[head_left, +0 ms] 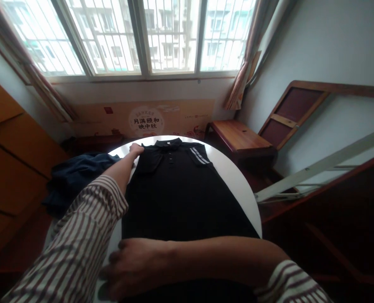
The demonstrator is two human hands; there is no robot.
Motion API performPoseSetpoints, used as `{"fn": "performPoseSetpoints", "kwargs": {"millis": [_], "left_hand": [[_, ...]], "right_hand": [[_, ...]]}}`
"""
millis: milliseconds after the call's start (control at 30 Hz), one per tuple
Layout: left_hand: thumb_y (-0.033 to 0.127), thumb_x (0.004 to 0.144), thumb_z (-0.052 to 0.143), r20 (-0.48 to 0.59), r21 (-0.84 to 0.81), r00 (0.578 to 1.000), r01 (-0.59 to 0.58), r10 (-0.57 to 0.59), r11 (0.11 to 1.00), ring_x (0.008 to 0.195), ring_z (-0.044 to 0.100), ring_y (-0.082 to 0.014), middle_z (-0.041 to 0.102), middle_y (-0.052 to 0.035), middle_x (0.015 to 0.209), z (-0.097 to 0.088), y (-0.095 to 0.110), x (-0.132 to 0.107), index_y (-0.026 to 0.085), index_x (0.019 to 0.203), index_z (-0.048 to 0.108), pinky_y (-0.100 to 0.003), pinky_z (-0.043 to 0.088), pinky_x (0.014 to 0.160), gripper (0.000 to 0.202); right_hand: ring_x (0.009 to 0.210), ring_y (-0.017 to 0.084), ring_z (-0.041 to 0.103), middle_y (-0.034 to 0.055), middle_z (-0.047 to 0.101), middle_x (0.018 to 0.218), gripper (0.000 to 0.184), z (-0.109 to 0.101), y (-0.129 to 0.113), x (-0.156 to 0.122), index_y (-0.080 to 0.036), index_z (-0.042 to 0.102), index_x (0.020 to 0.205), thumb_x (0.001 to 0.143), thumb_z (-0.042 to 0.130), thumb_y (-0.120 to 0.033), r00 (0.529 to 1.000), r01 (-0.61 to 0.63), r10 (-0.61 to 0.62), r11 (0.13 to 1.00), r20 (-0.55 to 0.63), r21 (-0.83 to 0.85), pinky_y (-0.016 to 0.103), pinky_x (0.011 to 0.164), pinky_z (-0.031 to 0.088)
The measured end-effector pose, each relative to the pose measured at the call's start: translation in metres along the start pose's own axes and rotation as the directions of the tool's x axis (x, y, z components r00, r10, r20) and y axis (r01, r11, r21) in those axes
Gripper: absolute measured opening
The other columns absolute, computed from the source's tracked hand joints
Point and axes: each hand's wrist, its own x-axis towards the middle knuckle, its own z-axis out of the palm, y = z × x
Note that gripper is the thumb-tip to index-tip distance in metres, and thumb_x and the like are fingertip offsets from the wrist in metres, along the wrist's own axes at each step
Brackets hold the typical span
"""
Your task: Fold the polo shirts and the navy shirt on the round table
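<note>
A black short-sleeved polo shirt lies spread on a round white table, its collar toward the window. Two pale stripes mark the right sleeve; the left sleeve is turned inward over the front. At the left shoulder, my left hand is closed on the edge of the cloth. My right arm reaches across the lower part of the shirt. My right hand is at the shirt's lower left edge, its dim fingers apart and pointing left. Whether those fingertips touch cloth is unclear.
A dark blue heap of cloth lies at the table's left side. Behind the table stand a low wooden table and a barred window with curtains. A folded wooden panel leans at the right wall, near a pale metal bar.
</note>
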Motion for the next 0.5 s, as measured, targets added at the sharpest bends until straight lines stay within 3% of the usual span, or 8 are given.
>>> {"fn": "performPoseSetpoints", "kwargs": {"millis": [67, 133, 233, 367, 500], "left_hand": [[0.012, 0.078, 0.064, -0.045, -0.029, 0.999, -0.007, 0.006, 1.0, 0.105, 0.064, -0.0243, 0.069, -0.0176, 0.109, -0.005, 0.022, 0.003, 0.005, 0.102, 0.065, -0.032, 0.05, 0.09, 0.025], [0.014, 0.08, 0.063, -0.083, -0.055, 0.996, -0.023, 0.018, 0.998, 0.11, 0.062, -0.0226, 0.068, -0.0126, 0.115, -0.009, 0.055, 0.008, 0.01, 0.107, 0.065, -0.03, 0.05, 0.092, 0.027], [0.018, 0.084, 0.062, -0.117, -0.15, 0.991, -0.078, 0.06, 0.986, 0.108, 0.062, -0.0214, 0.066, -0.0111, 0.118, -0.005, 0.115, 0.012, 0.012, 0.112, 0.061, -0.03, 0.05, 0.092, 0.028], [0.021, 0.086, 0.067, -0.129, -0.256, 0.98, -0.179, 0.15, 0.95, 0.107, 0.062, -0.0225, 0.065, -0.0126, 0.115, 0.019, 0.196, -0.005, 0.012, 0.107, 0.059, -0.03, 0.047, 0.096, 0.025], [0.021, 0.089, 0.066, -0.057, -0.306, 0.97, -0.241, 0.235, 0.921, 0.113, 0.06, -0.0223, 0.063, -0.013, 0.118, 0.059, 0.252, -0.037, 0.012, 0.109, 0.056, -0.03, 0.043, 0.1, 0.025]], "right_hand": [[0.076, 0.015, 0.054, 0.0022, 0.064, 0.1, 0.026, -0.021, -0.009, -0.035, -0.021, 0.066, 0.094, 0.102, 0.041, -0.021, 0.988, -0.113, 0.114, 0.993, -0.105, 0.011, 0.03, 0.063, 0.038], [0.069, 0.015, 0.05, 0.0017, 0.06, 0.085, 0.024, -0.041, -0.025, -0.077, -0.02, 0.062, 0.084, 0.1, 0.043, -0.019, 0.947, -0.278, 0.274, 0.961, -0.17, -0.001, 0.031, 0.06, 0.035], [0.063, 0.014, 0.047, 0.0003, 0.057, 0.074, 0.017, -0.057, -0.062, -0.146, -0.018, 0.062, 0.094, 0.098, 0.046, -0.015, 0.861, -0.471, 0.452, 0.882, -0.236, -0.031, 0.03, 0.059, 0.034], [0.072, 0.017, 0.055, 0.0068, 0.064, 0.083, 0.031, -0.048, -0.118, -0.225, -0.013, 0.062, 0.114, 0.1, 0.034, -0.011, 0.744, -0.653, 0.625, 0.756, -0.235, -0.056, 0.033, 0.07, 0.043], [0.094, 0.025, 0.06, 0.0136, 0.067, 0.103, 0.039, -0.02, -0.163, -0.276, -0.011, 0.058, 0.129, 0.101, 0.042, -0.032, 0.622, -0.777, 0.75, 0.626, -0.227, -0.062, 0.042, 0.089, 0.047]]}}
